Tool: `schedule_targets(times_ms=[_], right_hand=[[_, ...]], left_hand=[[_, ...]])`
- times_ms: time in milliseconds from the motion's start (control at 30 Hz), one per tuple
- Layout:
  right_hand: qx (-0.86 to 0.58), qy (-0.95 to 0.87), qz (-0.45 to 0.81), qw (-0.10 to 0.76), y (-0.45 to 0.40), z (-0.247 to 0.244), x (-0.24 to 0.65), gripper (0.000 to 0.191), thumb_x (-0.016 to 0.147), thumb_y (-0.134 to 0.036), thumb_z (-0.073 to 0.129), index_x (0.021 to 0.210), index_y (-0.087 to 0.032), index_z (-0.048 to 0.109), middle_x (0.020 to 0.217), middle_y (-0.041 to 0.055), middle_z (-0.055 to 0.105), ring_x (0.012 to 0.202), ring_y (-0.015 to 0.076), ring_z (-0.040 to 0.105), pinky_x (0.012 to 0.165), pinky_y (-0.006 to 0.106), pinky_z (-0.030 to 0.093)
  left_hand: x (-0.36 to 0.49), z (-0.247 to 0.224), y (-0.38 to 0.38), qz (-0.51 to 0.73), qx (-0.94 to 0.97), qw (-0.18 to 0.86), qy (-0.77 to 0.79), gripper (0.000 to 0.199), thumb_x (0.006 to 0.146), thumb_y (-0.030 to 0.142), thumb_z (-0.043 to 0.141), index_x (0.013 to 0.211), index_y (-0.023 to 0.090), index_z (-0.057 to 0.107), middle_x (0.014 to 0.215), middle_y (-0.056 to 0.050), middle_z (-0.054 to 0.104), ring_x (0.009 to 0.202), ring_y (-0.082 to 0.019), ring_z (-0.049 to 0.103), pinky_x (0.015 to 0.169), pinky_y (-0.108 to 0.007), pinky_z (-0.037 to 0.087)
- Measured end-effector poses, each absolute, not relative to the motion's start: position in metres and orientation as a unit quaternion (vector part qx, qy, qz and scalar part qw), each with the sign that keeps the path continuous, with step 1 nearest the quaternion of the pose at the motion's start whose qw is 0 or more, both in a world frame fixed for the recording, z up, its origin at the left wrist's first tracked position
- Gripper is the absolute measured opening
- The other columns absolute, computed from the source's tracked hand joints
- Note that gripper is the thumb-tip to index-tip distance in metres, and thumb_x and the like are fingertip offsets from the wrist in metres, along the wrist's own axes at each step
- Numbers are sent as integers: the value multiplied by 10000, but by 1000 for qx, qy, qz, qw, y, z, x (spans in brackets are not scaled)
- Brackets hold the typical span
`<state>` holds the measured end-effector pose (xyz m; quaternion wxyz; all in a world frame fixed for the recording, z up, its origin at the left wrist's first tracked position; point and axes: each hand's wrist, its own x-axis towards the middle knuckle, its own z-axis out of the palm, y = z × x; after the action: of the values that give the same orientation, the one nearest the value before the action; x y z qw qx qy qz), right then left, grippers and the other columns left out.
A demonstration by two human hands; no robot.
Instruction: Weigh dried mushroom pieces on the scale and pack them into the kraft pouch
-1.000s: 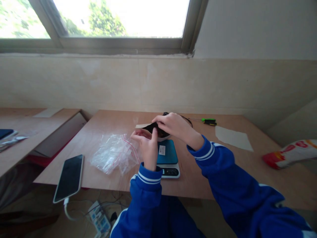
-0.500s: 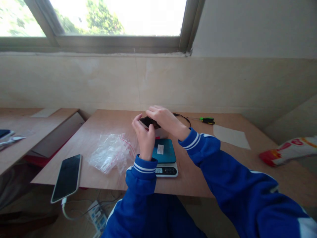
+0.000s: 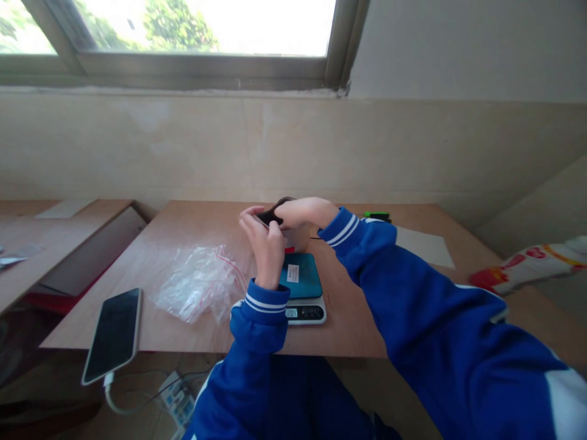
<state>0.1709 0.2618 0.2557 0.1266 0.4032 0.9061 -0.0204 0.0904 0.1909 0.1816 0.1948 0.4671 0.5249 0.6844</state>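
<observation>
My left hand [image 3: 265, 244] grips the near left edge of a dark pouch-like thing [image 3: 269, 216], its thumb and fingers closed on the rim. Bent over its far side from the right is my right hand [image 3: 306, 212], its fingertips hidden in or behind the dark opening. Both hands are above the far end of a small digital scale [image 3: 305, 311] with a teal top and a lit display. A pale box-like item with a red patch [image 3: 290, 249] shows partly behind my hands. Its shape is mostly hidden.
Crumpled clear zip bags [image 3: 197, 284] lie left of the scale. A phone [image 3: 114, 333] on a white cable overhangs the table's front left edge. To the right are green and black tool handles [image 3: 378, 216], a paper sheet [image 3: 424, 246] and a red-white package [image 3: 527, 266].
My right hand has turned downward at the wrist, its fingers now lower at the dark pouch-like thing, whose rim rises behind them. My left hand keeps its hold. The view has shifted slightly.
</observation>
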Motion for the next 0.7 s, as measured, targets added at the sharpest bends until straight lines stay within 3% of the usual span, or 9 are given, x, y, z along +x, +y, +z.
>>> schedule_targets(times_ms=[133, 400, 533, 700], right_hand=[[418, 897, -38, 136, 270, 262, 167, 233, 815, -273, 623, 951, -114, 726, 895, 102, 735, 717, 178, 658, 560, 241, 410], [362, 929, -72, 10, 283, 263, 181, 213, 792, -119, 598, 941, -96, 749, 908, 105, 748, 773, 170, 653, 655, 236, 441], [358, 929, -78, -50, 276, 265, 183, 185, 767, -76, 621, 895, -102, 752, 867, 94, 750, 751, 152, 646, 662, 230, 454], [352, 907, -116, -200, 267, 267, 192, 128, 777, -83, 637, 841, -134, 736, 818, 48, 733, 732, 131, 645, 665, 232, 486]], left_hand=[[85, 181, 199, 682, 470, 203, 522, 259, 733, 53, 487, 952, 188, 452, 1028, -66, 456, 1050, -207, 468, 992, -406, 372], [66, 156, 217, 715, 491, 250, 431, 284, 907, 260, 490, 1186, 206, 494, 1228, -91, 492, 1202, -208, 473, 1012, -362, 399], [63, 142, 225, 709, 488, 253, 442, 266, 925, 323, 484, 1164, 206, 494, 1178, -91, 524, 1141, -201, 513, 939, -347, 454], [61, 133, 235, 715, 476, 244, 449, 239, 930, 409, 468, 1033, 199, 516, 1001, -66, 563, 960, -169, 567, 794, -290, 486]])
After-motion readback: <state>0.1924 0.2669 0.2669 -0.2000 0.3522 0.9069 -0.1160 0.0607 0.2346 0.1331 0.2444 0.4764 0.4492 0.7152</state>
